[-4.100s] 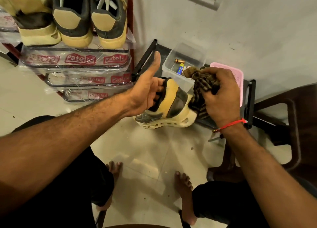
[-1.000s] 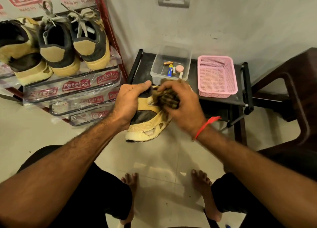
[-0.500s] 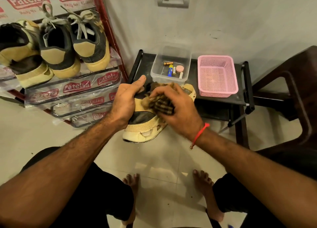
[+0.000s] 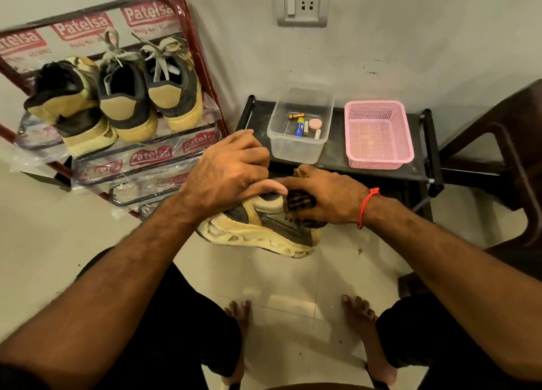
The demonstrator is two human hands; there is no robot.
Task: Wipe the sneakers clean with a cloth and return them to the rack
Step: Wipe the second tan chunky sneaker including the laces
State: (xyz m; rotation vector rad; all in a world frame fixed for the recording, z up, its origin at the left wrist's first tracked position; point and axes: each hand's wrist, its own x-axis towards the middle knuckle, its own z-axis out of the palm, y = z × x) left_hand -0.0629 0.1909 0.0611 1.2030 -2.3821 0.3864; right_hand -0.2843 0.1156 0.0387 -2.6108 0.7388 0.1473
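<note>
One sneaker (image 4: 258,228) lengthwise left-right, sole down; left hand (image 4: 225,175) grips it; right hand (image 4: 325,199) clutches cloth (image 4: 300,202)

My arms are bare to past the elbow, with no sleeves showing. A thin red thread bracelet (image 4: 367,205) circles my right wrist, its loose end sticking up. I wear black shorts (image 4: 187,328) that end at the knee, and my feet (image 4: 359,319) are bare.
</note>
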